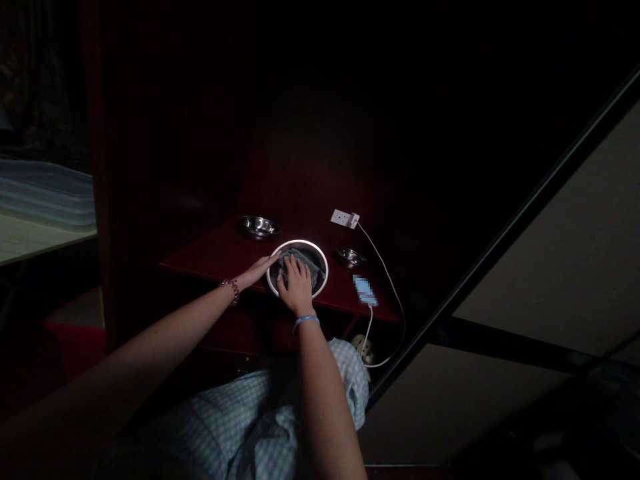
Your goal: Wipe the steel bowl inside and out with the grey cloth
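A round metal plate (323,257) with a bright rim lies on a dark red shelf (210,257). A grey cloth (306,261) sits inside it. My right hand (296,283) presses flat on the cloth, fingers spread, a light blue band on the wrist. My left hand (257,270) rests against the plate's left rim with its fingers stretched along it, a bead bracelet on the wrist.
Two small steel bowls stand on the shelf, one behind the plate (258,227) and one to its right (351,257). A phone (365,291) lies near the shelf's front edge, its white cable (387,277) running to a wall socket (344,218). The surroundings are very dark.
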Demonstrator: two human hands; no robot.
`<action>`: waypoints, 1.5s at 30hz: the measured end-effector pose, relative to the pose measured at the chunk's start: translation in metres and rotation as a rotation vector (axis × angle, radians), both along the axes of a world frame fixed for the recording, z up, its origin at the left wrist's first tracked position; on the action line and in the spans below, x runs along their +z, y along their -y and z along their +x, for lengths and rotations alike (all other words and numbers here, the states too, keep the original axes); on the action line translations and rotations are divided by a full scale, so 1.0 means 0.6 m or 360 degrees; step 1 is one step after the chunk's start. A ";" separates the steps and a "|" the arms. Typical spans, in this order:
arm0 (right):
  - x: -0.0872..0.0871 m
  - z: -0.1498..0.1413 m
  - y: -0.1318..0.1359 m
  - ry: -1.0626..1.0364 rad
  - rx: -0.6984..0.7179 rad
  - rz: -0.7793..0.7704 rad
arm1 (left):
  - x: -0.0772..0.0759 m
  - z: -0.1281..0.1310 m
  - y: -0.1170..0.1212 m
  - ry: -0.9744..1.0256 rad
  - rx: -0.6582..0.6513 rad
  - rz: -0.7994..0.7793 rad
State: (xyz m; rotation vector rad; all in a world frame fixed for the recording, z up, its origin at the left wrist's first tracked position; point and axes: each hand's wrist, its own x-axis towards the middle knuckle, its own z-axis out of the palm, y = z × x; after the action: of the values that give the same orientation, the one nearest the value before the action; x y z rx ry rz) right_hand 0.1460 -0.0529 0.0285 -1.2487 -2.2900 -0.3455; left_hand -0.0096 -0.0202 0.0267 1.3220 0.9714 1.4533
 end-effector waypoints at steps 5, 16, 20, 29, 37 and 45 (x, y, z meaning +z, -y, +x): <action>-0.001 -0.001 0.002 -0.0006 0.0102 -0.0053 | -0.001 -0.001 0.000 -0.0015 0.0013 0.0035; 0.007 -0.003 0.006 -0.0125 0.0294 -0.0218 | -0.015 -0.006 -0.013 -0.0042 0.0094 0.0046; 0.010 -0.004 0.007 -0.0133 0.0307 -0.0287 | -0.018 -0.006 -0.017 0.0018 0.0179 0.0119; 0.016 -0.004 0.015 0.0054 0.0087 -0.0176 | -0.022 -0.005 -0.021 -0.0005 0.0265 0.0133; 0.025 -0.004 0.019 0.0222 -0.0236 -0.0070 | -0.024 -0.004 -0.023 0.0057 0.0216 0.0153; 0.020 0.002 0.006 0.0148 -0.0467 -0.0007 | -0.033 -0.008 -0.032 0.0069 0.0169 0.0169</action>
State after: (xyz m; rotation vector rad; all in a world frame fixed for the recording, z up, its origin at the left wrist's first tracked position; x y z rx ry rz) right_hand 0.1473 -0.0567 0.0403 -1.6056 -2.1828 -0.5110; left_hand -0.0142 -0.0009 0.0071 1.3265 0.9598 1.6272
